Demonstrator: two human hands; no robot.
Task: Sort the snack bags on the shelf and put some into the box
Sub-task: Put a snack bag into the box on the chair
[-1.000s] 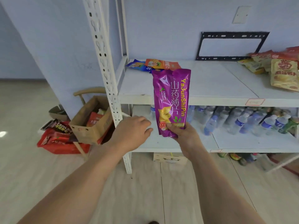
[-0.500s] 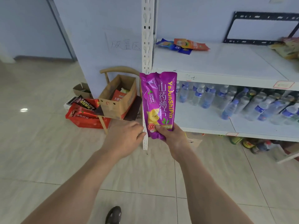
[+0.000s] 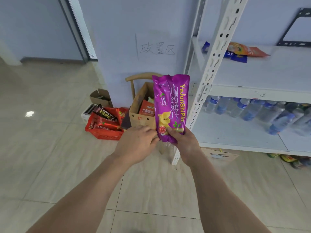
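**Purple snack bag held upright in front of the cardboard box**

The right hand [image 3: 182,142] grips the lower end of a purple snack bag [image 3: 171,105], thumb across its front and fingers curled behind it, so the bag stands upright in the air with its printed face toward the camera. The left hand [image 3: 137,142] sits just to the left of the bag's bottom corner, knuckles up and fingers bent, their tips touching or almost touching the bag's edge; whether it has any hold on the bag cannot be told.

Behind the bag, farther off and partly hidden by it, an open cardboard box [image 3: 140,113] rests on a wooden chair [image 3: 134,78] against the wall. An orange-red snack bag [image 3: 147,108] stands inside the box. On the floor to the left of the chair a red basket [image 3: 101,132] is heaped with red and dark packets, and a small empty-looking carton [image 3: 100,97] sits beyond it near the wall.

To the right stands a white metal shelf [image 3: 262,91]. Its upper board carries a blue bag [image 3: 237,56] and an orange bag [image 3: 247,50] lying flat at the far left corner, the orange one overlapping the blue. The lower board holds a crowd of water bottles [image 3: 252,110] toward the far side. Handwritten characters [image 3: 157,48] mark the wall above the chair.
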